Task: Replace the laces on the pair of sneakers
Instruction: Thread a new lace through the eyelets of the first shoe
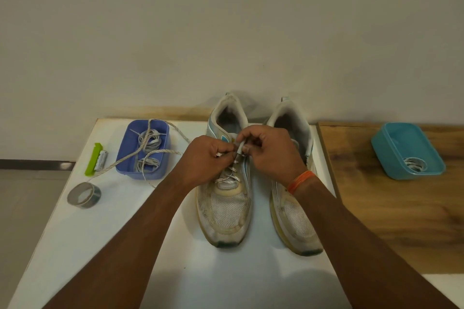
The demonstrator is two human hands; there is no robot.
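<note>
Two worn white sneakers stand side by side on the white table, toes toward me. The left sneaker has a white speckled lace crossed through its lower eyelets. Above its tongue, my left hand pinches one part of that lace. My right hand pinches the lace end between thumb and fingers, close to the left hand. The right sneaker shows no lace; my right forearm covers part of it. A long tail of the lace trails left across the table.
A purple tray with several coiled laces sits left of the shoes. Beside it lie a green clip and a roll of grey tape. A teal tray holding a coiled lace rests on the wooden surface at right.
</note>
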